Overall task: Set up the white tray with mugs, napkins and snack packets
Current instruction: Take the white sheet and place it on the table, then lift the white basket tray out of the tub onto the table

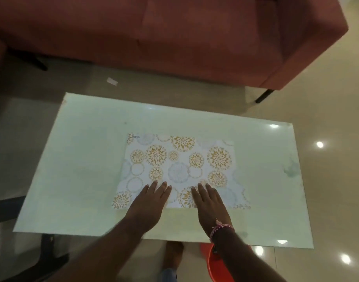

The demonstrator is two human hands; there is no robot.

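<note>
A flat white mat point(180, 165) printed with gold and grey flower circles lies in the middle of a pale glass table point(89, 159). My left hand point(149, 204) rests palm down on the mat's near edge, fingers spread. My right hand point(210, 204), with a pink thread band at the wrist, lies flat beside it on the same edge. Neither hand holds anything. No tray, mugs, napkins or snack packets are in view.
A red-brown sofa point(174, 37) stands beyond the table. An orange bucket point(219, 265) sits on the floor under the table's near edge, next to my foot point(172, 255). A small white scrap point(112, 81) lies on the glossy tiled floor.
</note>
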